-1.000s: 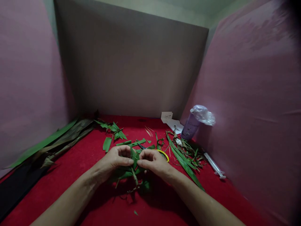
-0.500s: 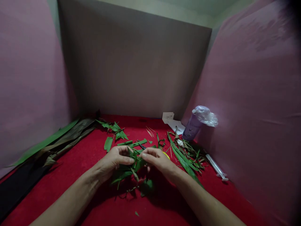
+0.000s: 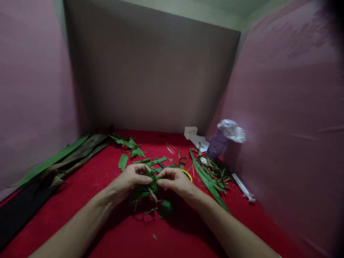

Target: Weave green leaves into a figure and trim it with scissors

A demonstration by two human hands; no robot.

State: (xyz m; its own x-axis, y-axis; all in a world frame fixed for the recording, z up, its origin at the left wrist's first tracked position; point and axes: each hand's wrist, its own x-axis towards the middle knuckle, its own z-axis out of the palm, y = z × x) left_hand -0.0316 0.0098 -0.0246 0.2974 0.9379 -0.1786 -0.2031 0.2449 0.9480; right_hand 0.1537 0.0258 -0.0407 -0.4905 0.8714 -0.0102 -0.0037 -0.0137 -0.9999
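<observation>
Near the middle of the red cloth (image 3: 129, 236), my left hand (image 3: 134, 179) pinches a bunch of green leaves (image 3: 152, 186) between thumb and fingers. My right hand (image 3: 174, 181) grips the same bunch from the other side, its fingertips close to those of the left. A thin brown stem and more leaves hang below the hands. Behind my right hand shows a yellow-handled tool (image 3: 187, 175), with a dark pointed part (image 3: 161, 165) beyond the fingers. Cut leaf strips (image 3: 157, 161) lie just past both hands.
Long leaves (image 3: 56, 161) and black cloth (image 3: 24, 211) lie left. Leafy sprigs (image 3: 131, 145), thin sticks (image 3: 170, 148) and white papers (image 3: 199, 142) are farther back. At right are long green blades (image 3: 205, 179), a twig pile (image 3: 219, 175), a purple container (image 3: 217, 143) and a syringe (image 3: 242, 187).
My right hand has moved slightly left, bringing its fingertips closer to my left hand at the leaves. The yellow handle shows more. The whole view has shifted slightly.
</observation>
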